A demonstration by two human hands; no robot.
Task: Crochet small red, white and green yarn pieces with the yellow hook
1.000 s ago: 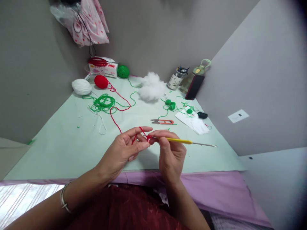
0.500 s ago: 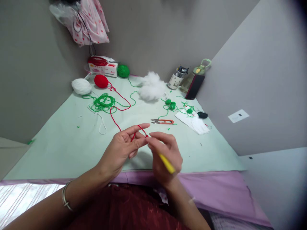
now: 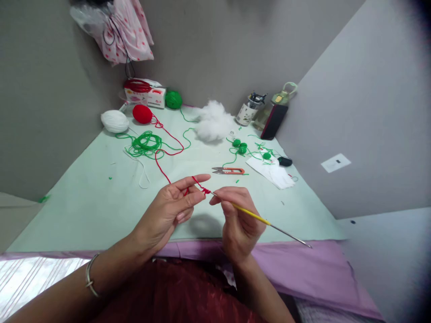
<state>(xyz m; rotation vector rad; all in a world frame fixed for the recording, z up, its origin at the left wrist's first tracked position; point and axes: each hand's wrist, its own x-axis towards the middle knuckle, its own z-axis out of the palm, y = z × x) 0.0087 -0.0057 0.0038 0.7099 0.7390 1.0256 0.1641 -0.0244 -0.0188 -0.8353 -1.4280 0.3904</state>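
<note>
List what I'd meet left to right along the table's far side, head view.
Oval white yarn ball → oval red yarn ball → round green yarn ball → fluffy white fibre heap → cylindrical cup with white wrap.

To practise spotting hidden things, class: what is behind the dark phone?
A greenish water bottle: its lid and body's left side show. The phone covers the body's right side, so that cannot be seen.

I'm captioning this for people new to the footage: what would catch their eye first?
Probably the yellow-handled hook in the right hand, its tip at the small red stitches pinched by the left hand. Beyond them, the fluffy white heap stands out towards the back of the table, with the red yarn ball farther left.
</note>
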